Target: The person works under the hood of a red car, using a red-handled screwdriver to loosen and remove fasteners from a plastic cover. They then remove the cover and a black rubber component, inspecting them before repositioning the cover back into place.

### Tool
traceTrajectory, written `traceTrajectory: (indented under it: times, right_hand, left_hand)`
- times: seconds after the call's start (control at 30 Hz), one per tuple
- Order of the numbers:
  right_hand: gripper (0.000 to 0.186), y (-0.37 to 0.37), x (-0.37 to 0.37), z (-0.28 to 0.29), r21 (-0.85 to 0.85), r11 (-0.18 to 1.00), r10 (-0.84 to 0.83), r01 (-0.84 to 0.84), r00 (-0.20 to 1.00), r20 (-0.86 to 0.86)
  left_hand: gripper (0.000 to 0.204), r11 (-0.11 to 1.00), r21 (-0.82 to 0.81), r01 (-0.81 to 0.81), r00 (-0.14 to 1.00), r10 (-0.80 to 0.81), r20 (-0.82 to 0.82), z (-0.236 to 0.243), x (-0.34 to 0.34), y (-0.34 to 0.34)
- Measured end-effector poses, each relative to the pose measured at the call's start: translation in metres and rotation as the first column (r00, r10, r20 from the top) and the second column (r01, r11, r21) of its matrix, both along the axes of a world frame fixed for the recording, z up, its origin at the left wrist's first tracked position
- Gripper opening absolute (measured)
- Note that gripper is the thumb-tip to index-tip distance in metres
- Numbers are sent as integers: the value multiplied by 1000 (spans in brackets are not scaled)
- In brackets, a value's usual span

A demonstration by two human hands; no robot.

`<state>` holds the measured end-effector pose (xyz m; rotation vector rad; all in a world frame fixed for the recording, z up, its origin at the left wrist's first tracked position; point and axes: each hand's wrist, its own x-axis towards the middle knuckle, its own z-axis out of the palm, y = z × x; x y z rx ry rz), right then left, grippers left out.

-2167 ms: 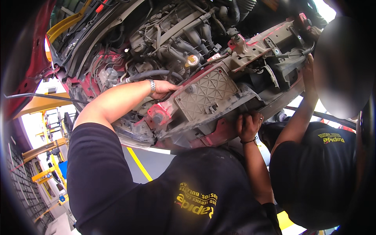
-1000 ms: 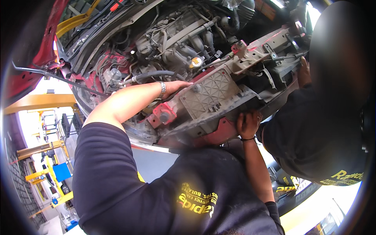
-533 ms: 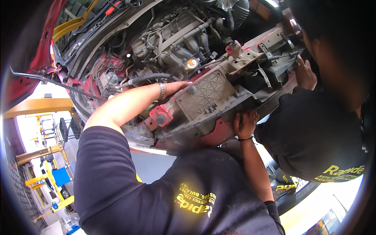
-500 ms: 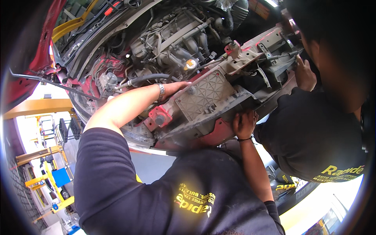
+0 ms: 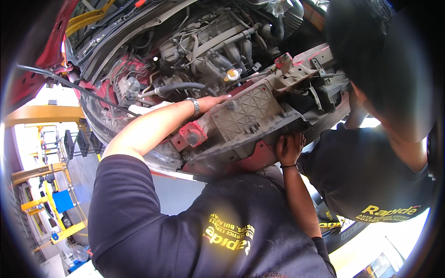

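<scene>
A detached-looking front panel (image 5: 252,111) of a red car, grey with ribbed webbing, lies across the view between my hands. My left hand (image 5: 211,103), below a metal watch, reaches over its engine side; one finger stretches along the edge and the others are mostly hidden. Against the lower front side my right hand (image 5: 291,147), with a dark wristband, has its fingers bent onto the panel's dark underside. Both hands appear to hold the panel. A red bracket (image 5: 192,133) with a round dark stub sits just nearer than my left hand.
The engine (image 5: 208,46) fills the far side, with a thick hose (image 5: 183,87) and a yellow-marked cap (image 5: 232,74) close to the panel. A hood prop rod (image 5: 83,88) slants at left. A co-worker (image 5: 371,167) in black leans in at right. Yellow lift equipment (image 5: 51,112) stands farther left.
The view has shifted slightly. The co-worker's head has come lower, and their hand at the panel's right end is now mostly hidden. My hands keep their places on the panel.
</scene>
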<state>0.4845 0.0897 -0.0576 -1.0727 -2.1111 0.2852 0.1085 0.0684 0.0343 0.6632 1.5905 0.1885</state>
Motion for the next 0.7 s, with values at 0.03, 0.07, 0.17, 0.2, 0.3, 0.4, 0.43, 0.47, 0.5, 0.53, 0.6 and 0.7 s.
traceTrajectory:
  times: [0.03,0.07,0.17,0.2,0.3,0.4,0.43,0.47,0.5,0.53,0.6,0.7]
  right_hand:
    - [16,0,-2,1,4,1000,3,-3,1000,-9]
    - [17,0,-3,2,3,1000,11,-11,1000,-5]
    - [17,0,0,2,14,1000,-11,11,1000,2]
    - [17,1,-2,3,19,1000,5,-5,1000,-16]
    - [16,-4,1,1,23,1000,7,-7,1000,23]
    - [17,-1,0,4,27,1000,-6,6,1000,21]
    - [17,-1,-1,6,21,1000,3,-3,1000,6]
    - [17,-1,-2,6,19,1000,6,-6,1000,-1]
    - [17,-1,-3,5,16,1000,12,-12,1000,-9]
    - [17,-1,-6,5,13,1000,18,-17,1000,-19]
    - [17,1,-2,7,28,1000,-12,12,1000,4]
    - [17,0,-5,8,32,999,10,-9,1000,-20]
  left_hand:
    - [94,1000,-14,-12,1000,12,9,-12,-7,-3]
    - [93,999,-27,-22,1000,23,18,-24,-14,-7]
    - [83,990,-72,-118,976,129,175,-16,-7,-5]
    - [80,989,-58,-137,971,146,191,-23,-15,-10]
    - [71,962,-171,-215,926,256,279,-44,-28,-24]
    - [72,981,-89,-169,968,183,170,-26,-16,-12]
    - [74,987,-38,-155,978,159,132,-26,-14,-12]
    - [76,991,13,-136,987,134,93,-25,-13,-13]
    - [77,993,25,-112,993,111,43,-30,-16,-16]
    - [77,996,37,-87,996,87,-9,-37,-20,-19]
    - [83,995,84,58,997,-53,-63,-12,-9,-4]
    - [82,994,81,-78,994,71,85,-19,-6,-18]
